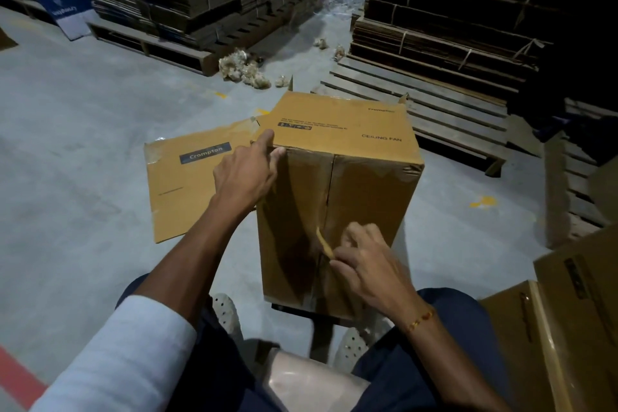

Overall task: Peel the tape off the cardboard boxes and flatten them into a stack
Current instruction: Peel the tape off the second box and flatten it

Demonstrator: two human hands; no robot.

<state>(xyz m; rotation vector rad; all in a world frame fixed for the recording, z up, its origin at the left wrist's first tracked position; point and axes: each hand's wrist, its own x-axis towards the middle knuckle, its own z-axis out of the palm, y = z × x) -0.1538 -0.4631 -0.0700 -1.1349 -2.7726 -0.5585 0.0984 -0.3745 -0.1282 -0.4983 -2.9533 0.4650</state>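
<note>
- I sit with a tall brown cardboard box (pixel 337 197) standing on the grey floor (pixel 83 150) between my knees.
- The box has flat, smooth sides and sharp corners. The top face has small dark print and the words "CEILING FAN".
- A seam runs down the middle of the side that faces me. That side looks shiny and a bit wrinkled where clear tape covers it.
- My left hand (pixel 247 174) rests on the top left corner of the box. My first finger points along the top edge, and my thumb presses the corner. The fingers are not wrapped round anything.
- My right hand (pixel 364 264) is low on the front of the box, right by the seam. Its fingers and thumb pinch a thin curled strip of tape (pixel 324 241). The strip is tan and stands out from the cardboard.
- A flat piece of cardboard (pixel 187 184) lies on the floor just to the left of the box. It has a dark label on it.
- More brown boxes (pixel 551 328) stand near my right knee.
- Farther back are wooden pallets (pixel 431 117) made of slats, and tall stacks of flat cardboard (pixel 451 30) tied with string.
- Soft, crumpled lumps of pale tape (pixel 244 68) lie on the floor by the pallets.
</note>
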